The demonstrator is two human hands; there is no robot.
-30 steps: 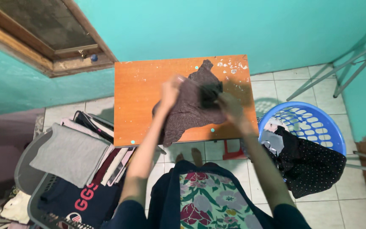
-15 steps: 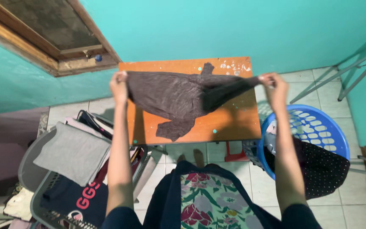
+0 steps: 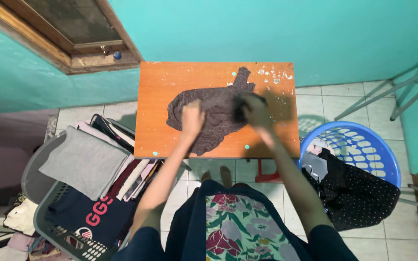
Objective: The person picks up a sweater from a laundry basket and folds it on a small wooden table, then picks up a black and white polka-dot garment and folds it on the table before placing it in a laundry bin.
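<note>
Half a sec back the grey-brown knit garment (image 3: 211, 113) hung stretched in the air btwn both hands, held wide apart; it came down and lay bunched on the orange table (image 3: 156, 121); left hand (image 3: 192, 117) and right hand (image 3: 254, 110) drew in close together, pressed onto the cloth, both blurred w/ motion.

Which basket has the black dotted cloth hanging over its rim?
The round blue basket on the person's right, with the black dotted cloth draped over its near rim. The grey basket on the left holds folded clothes instead.
</note>
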